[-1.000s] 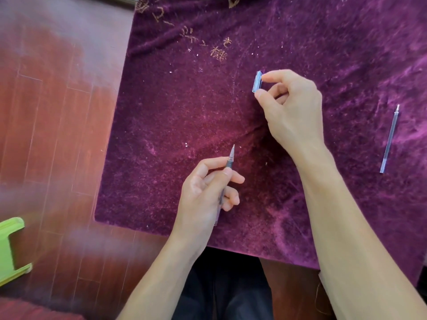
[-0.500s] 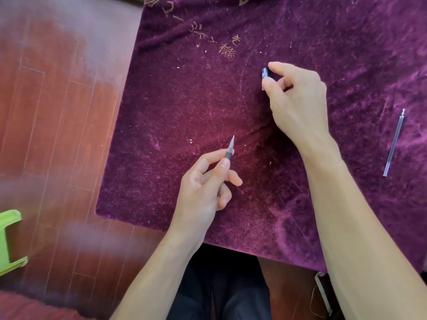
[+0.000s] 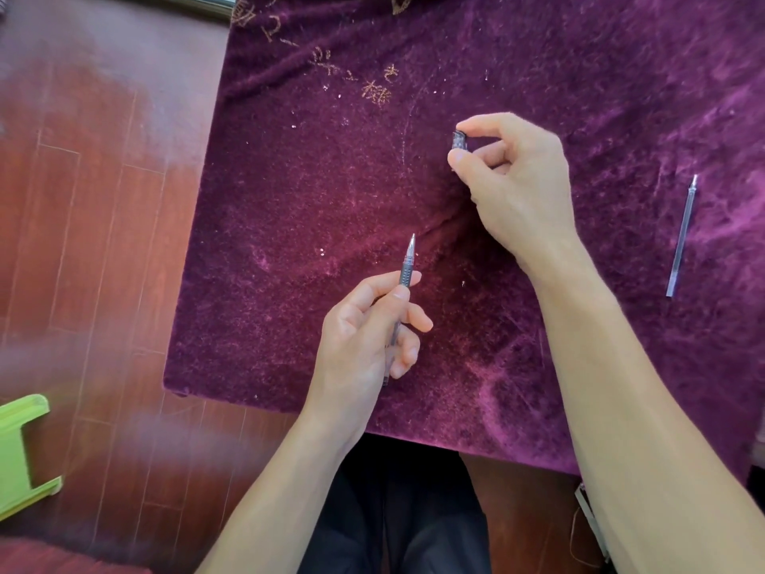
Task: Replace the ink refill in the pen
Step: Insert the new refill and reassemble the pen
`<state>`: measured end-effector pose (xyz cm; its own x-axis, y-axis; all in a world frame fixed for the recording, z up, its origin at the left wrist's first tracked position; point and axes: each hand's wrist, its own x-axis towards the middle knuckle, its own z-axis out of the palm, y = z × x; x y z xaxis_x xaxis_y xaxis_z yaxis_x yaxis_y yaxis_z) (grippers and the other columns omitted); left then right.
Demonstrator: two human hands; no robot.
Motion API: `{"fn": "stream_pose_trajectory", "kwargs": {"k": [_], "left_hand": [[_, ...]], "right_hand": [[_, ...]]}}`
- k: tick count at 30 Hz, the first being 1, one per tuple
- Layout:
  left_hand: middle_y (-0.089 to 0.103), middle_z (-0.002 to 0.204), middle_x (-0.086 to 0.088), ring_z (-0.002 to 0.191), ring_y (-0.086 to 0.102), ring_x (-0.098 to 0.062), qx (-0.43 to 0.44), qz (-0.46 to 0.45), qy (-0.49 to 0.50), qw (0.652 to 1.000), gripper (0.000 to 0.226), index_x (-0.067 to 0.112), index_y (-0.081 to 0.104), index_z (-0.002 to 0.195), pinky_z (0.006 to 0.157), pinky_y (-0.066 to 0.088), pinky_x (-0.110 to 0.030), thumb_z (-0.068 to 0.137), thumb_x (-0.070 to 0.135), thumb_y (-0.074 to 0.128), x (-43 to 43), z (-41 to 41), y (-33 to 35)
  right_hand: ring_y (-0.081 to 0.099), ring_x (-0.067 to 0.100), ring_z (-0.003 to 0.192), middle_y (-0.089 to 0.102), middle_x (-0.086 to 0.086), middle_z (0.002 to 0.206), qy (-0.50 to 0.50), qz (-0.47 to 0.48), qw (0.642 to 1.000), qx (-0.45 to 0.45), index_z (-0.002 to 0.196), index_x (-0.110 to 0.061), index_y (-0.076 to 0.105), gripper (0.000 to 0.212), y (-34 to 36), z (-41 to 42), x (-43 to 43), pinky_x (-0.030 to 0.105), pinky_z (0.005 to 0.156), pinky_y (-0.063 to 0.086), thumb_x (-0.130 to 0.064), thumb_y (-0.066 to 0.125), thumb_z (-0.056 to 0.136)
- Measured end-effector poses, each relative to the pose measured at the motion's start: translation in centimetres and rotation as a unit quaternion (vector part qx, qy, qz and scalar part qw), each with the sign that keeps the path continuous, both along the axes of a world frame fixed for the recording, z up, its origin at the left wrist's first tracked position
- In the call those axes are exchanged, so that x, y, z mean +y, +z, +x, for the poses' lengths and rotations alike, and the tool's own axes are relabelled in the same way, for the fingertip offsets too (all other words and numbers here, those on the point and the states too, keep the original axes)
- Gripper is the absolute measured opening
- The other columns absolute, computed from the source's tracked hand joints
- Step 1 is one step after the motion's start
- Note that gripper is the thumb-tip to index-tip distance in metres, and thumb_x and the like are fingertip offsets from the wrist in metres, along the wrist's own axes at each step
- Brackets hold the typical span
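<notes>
A room at home, by the look of it.
Your purple velvet worktop cloth (image 3: 579,366) carries gold embroidery (image 3: 374,91) near its far edge. Reddish wood-plank floor (image 3: 82,242) runs beneath and to your left, and a lime-green plastic piece (image 3: 20,449), seemingly a small stool, sits on the floor at your near left.

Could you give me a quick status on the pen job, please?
Left hand grips pen, tip out. Right hand pinches cap. Refill lies untouched at right. Nothing blocking.
</notes>
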<state>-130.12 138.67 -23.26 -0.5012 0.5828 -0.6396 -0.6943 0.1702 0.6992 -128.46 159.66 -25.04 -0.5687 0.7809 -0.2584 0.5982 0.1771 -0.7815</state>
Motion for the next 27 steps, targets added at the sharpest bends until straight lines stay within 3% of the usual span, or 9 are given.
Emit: {"fn": "stream_pose_trajectory", "kwargs": {"k": [2, 5, 12, 27], "left_hand": [[0.069, 0.068, -0.002, 0.048, 0.054, -0.008, 0.034, -0.015, -0.027, 0.999, 0.025, 0.02, 0.071, 0.121, 0.046, 0.045, -0.02, 0.103, 0.027, 0.056, 0.2, 0.4, 0.1], [0.061, 0.056, 0.004, 0.046, 0.046, -0.005, 0.078, -0.032, -0.052, 0.995, 0.026, 0.028, 0.072, 0.123, 0.048, 0.041, -0.018, 0.103, 0.033, 0.056, 0.5, 1.0, 0.1], [0.049, 0.053, 0.009, 0.046, 0.035, -0.002, 0.082, -0.027, -0.087, 0.992, 0.026, 0.031, 0.071, 0.124, 0.044, 0.028, -0.02, 0.103, 0.032, 0.055, 1.4, 2.5, 0.0], [0.048, 0.051, 0.007, 0.044, 0.035, -0.002, 0.083, -0.028, -0.127, 0.988, 0.028, 0.023, 0.071, 0.127, 0.042, 0.029, -0.016, 0.103, 0.025, 0.057, 2.1, 3.3, -0.2]], "right_hand": [[0.065, 0.001, 0.061, 0.076, -0.01, 0.075, -0.029, -0.038, 0.998, 0.026, 0.116, -0.03, 0.077, 0.023, 0.2, 1.7, -0.2, 0.026, 0.074, 0.058, -0.028, 0.074, 0.094], [0.06, 0.002, 0.055, 0.081, -0.007, 0.082, -0.07, -0.122, 0.987, 0.077, 0.115, -0.026, 0.076, 0.019, 0.4, 4.5, -0.8, 0.014, 0.061, 0.049, -0.027, 0.076, 0.096], [0.057, 0.006, 0.056, 0.084, -0.002, 0.091, -0.119, -0.237, 0.955, 0.134, 0.115, -0.021, 0.076, 0.016, 0.8, 9.9, -2.9, 0.013, 0.058, 0.047, -0.025, 0.076, 0.099], [0.061, 0.005, 0.054, 0.085, 0.004, 0.096, -0.143, -0.268, 0.936, 0.176, 0.111, -0.025, 0.073, 0.013, 0.4, 12.7, -4.0, 0.012, 0.059, 0.05, -0.029, 0.076, 0.099]]}}
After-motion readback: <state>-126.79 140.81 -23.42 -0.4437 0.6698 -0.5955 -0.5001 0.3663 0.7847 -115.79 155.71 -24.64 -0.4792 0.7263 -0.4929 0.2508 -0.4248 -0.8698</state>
